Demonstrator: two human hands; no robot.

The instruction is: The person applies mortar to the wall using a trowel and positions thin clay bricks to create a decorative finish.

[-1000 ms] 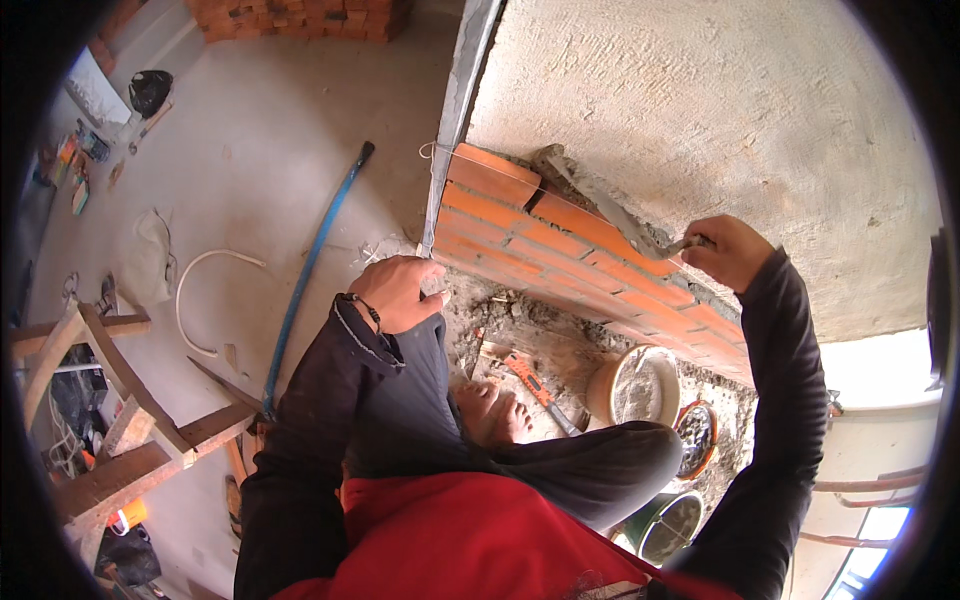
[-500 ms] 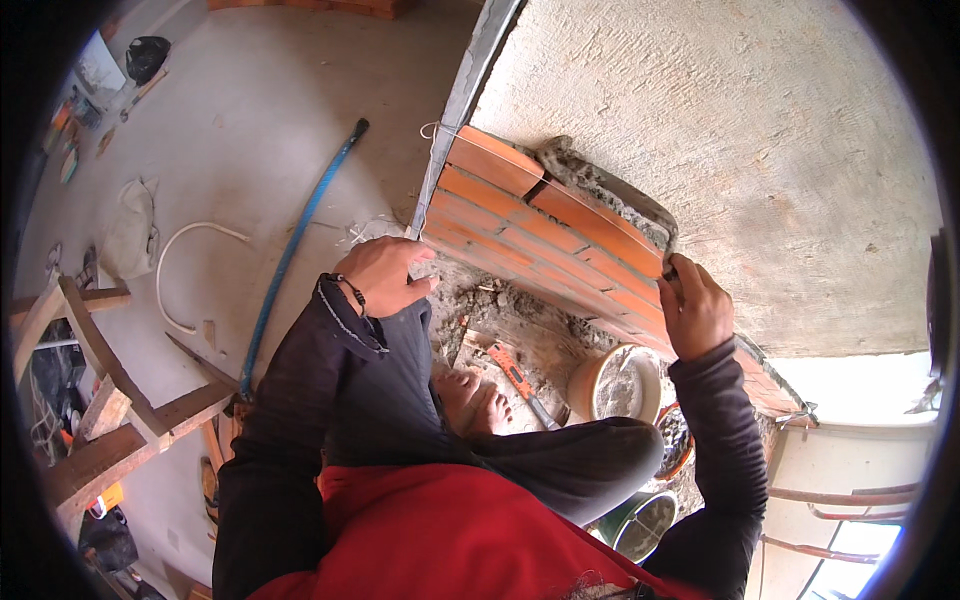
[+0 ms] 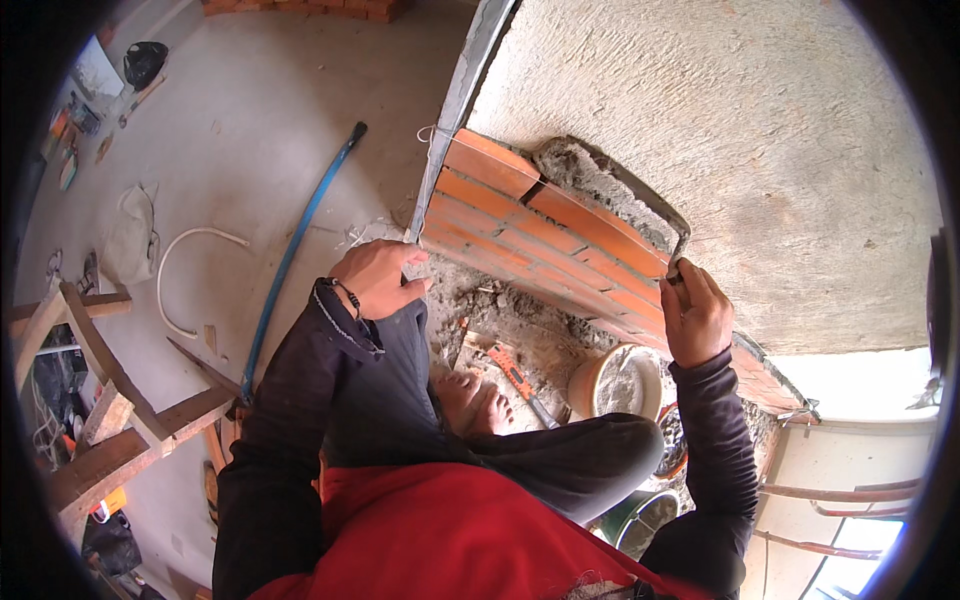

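Pale concrete floor (image 3: 250, 120) is spreading over the left, with stacked bricks (image 3: 300, 8) sitting at its far edge, while a rough plastered wall (image 3: 740, 150) is filling the far right. Between them, low brickwork (image 3: 505, 225) is running from a metal post (image 3: 451, 120) toward the near right, a thin string (image 3: 572, 193) stretching along its upper course. At that upper edge, a trowel (image 3: 653, 199) is lying lengthwise, and the right hand (image 3: 698, 312) is holding its handle in closed fingers. Grey mortar (image 3: 592, 180) is showing there too, perhaps on the blade, perhaps beside it. On the left, the left hand (image 3: 375, 278) is hovering or resting by a knee (image 3: 402, 325), fingers loosely curled, thumb standing apart. Nearer, an orange-handled tool (image 3: 512, 372) is lying left of a round bucket (image 3: 578, 388). Farther left, a blue hose (image 3: 303, 247) is curving across the floor.
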